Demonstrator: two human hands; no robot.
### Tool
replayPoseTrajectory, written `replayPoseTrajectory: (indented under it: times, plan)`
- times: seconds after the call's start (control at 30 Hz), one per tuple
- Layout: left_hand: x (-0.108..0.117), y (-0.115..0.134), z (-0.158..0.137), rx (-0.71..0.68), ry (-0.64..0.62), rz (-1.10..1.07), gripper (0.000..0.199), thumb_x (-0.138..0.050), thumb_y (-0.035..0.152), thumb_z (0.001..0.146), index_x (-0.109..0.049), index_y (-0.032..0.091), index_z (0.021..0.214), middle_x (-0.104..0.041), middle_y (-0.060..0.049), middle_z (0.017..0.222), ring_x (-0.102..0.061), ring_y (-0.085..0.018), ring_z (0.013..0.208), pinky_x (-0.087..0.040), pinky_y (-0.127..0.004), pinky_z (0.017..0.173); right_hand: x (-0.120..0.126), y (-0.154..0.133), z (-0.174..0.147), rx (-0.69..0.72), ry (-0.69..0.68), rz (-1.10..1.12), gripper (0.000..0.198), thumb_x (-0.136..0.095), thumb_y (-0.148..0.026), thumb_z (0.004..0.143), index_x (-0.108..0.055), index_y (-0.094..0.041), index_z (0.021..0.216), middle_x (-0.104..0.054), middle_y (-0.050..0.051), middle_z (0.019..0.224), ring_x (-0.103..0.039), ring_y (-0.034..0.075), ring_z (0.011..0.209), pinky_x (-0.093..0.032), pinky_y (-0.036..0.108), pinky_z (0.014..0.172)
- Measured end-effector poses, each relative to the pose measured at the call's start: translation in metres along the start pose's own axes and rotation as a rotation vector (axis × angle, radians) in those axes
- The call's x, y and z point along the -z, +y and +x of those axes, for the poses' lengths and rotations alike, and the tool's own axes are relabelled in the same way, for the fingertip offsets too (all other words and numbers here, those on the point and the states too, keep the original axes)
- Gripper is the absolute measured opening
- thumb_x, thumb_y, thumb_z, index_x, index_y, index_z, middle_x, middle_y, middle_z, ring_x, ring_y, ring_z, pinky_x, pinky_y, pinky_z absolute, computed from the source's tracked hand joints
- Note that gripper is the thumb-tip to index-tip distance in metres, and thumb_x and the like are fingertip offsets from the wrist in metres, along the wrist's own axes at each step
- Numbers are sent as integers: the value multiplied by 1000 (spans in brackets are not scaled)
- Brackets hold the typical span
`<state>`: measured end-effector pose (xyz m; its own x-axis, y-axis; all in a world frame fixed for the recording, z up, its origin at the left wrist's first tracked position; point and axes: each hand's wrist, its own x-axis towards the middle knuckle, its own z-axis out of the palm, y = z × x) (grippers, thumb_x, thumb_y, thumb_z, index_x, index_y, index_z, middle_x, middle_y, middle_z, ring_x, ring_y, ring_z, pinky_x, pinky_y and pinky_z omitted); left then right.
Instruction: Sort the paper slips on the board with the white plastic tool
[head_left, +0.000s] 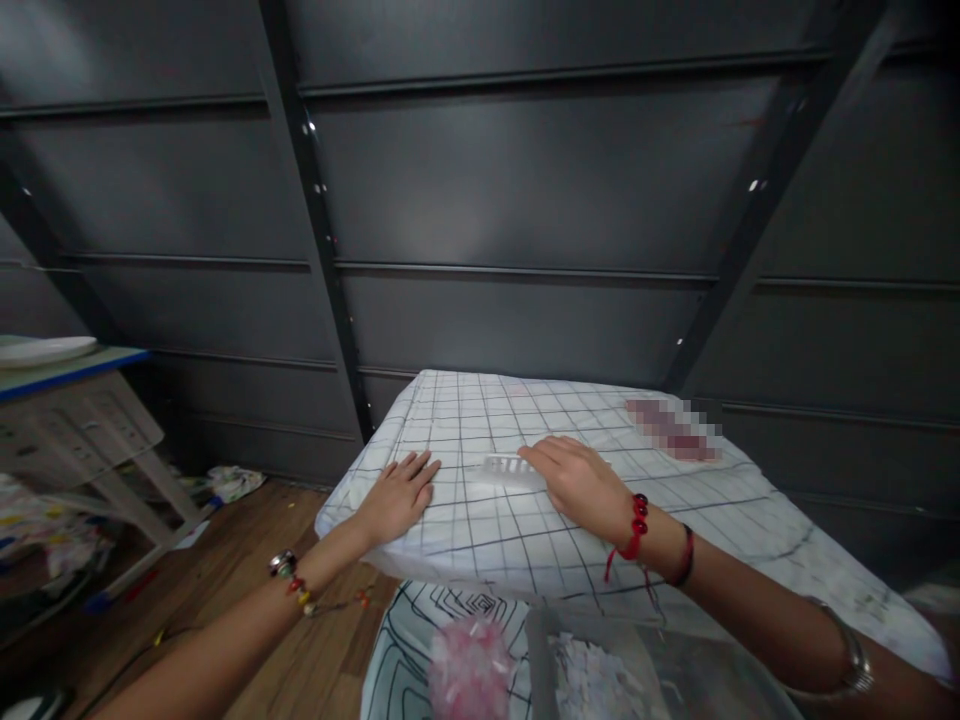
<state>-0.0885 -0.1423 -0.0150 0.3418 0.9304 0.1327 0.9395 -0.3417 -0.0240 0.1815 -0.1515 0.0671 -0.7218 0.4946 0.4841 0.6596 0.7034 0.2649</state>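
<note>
My left hand [402, 492] lies flat on the left part of a table covered with a white cloth [465, 405] with a dark grid pattern. Its fingers are stretched out and hold nothing. Near the middle of the cloth, my right hand [581, 482] is closed on the right end of a small white slotted plastic piece [511, 469]. The piece is low over the cloth or resting on it; I cannot tell which. My palm hides its right end, and its exact kind does not show.
A flat pixelated item [673, 430] lies at the cloth's right rear. Below the front edge are a pink-and-white bundle [472, 668] and a clear plastic box [541, 660] holding pale scraps. A blue-edged desk [112, 360] stands left; a dark panelled wall [517, 180] rises behind.
</note>
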Motion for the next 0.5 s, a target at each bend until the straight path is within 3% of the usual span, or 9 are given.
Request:
replayPoseTrajectory:
  times: [0.17, 0.37, 0.5]
  plan:
    - [2, 2, 0, 3, 19, -20, 43, -30, 28, 92, -39, 18, 132, -32, -7, 139, -26, -24, 127, -25, -43, 99, 6, -3, -10, 104, 116, 65, 39, -39, 3, 65, -58, -11, 95, -62, 6, 78, -53, 17, 73, -44, 29, 70]
    - [4, 5, 0, 52, 65, -28, 45, -32, 28, 90, -42, 8, 129, -37, -12, 136, -30, -24, 126, -26, -40, 101, -3, 4, 16, -95, 78, 31, 39, -40, 3, 67, -58, -9, 100, -63, 8, 82, -54, 19, 78, -43, 32, 74]
    - [4, 5, -1, 91, 84, -16, 46, -33, 26, 89, -42, 4, 128, -38, -14, 135, -31, -24, 125, -26, -39, 101, -22, 3, 43, -96, 49, 43, 36, -39, 3, 70, -59, -10, 96, -63, 8, 83, -54, 18, 78, -42, 31, 73]
